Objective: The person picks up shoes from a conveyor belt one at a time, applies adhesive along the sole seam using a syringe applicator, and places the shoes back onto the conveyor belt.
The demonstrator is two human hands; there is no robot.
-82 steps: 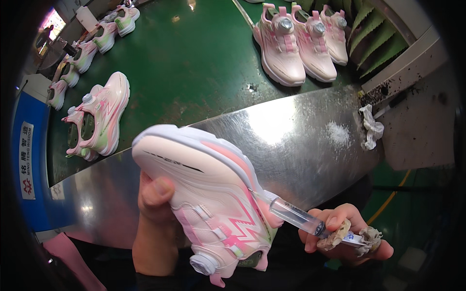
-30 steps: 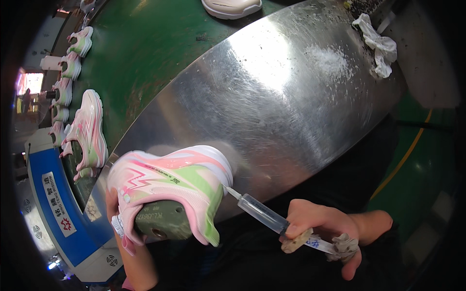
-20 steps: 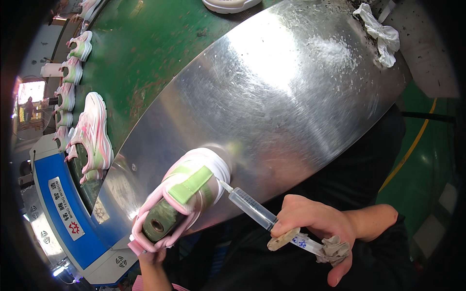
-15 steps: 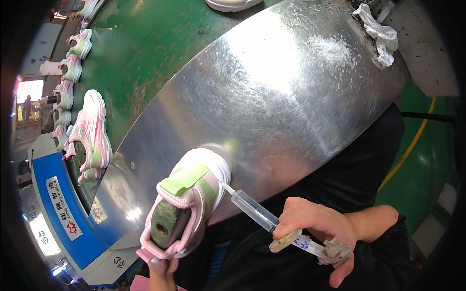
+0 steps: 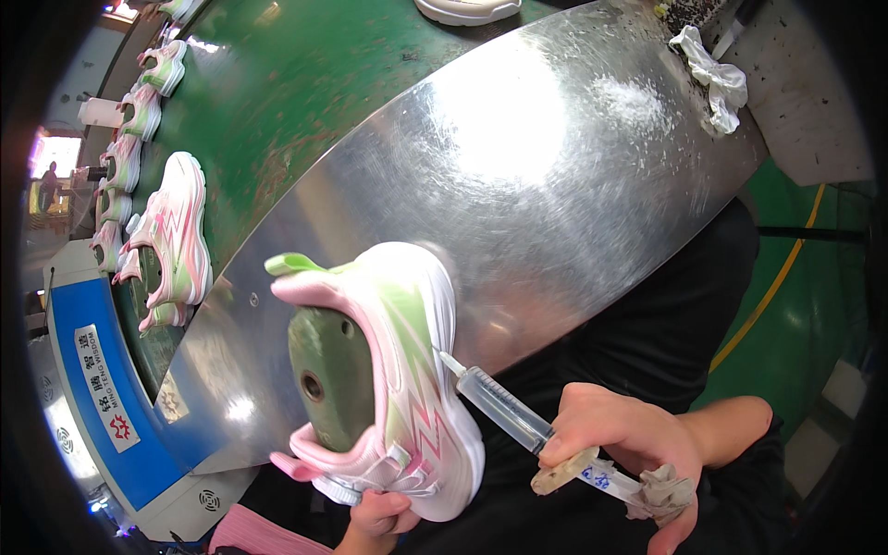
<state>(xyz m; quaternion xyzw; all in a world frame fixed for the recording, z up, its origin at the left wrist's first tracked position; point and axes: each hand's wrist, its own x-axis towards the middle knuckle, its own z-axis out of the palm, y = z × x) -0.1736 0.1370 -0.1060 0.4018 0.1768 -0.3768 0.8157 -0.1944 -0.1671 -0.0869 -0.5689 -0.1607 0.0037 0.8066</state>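
Observation:
My left hand point(image 5: 379, 514) is closed on the toe end of a pink, green and white sneaker point(image 5: 407, 370), which has a dark green shoe last point(image 5: 335, 375) inside it. The sneaker is held tilted over the near edge of the metal plate, its side facing right. In my right hand point(image 5: 622, 435) is a clear syringe point(image 5: 502, 405), its tip at the seam between the upper and the white sole. A tan, stained pad point(image 5: 562, 472) is around the syringe near my fingers, and crumpled tape or paper wraps the plunger's end.
A shiny metal plate point(image 5: 555, 213) spans the work area, with white shavings point(image 5: 634, 104) and a crumpled white tissue point(image 5: 710, 69) at its far right. Beyond lies a green conveyor surface point(image 5: 305, 92). More sneakers point(image 5: 171, 231) stand in a row along the left, beside a blue panel point(image 5: 116, 370).
The sneaker has been turned, so its side now faces the syringe instead of its heel. My left hand has moved right with it; the syringe has shifted slightly right and stays at the sole seam.

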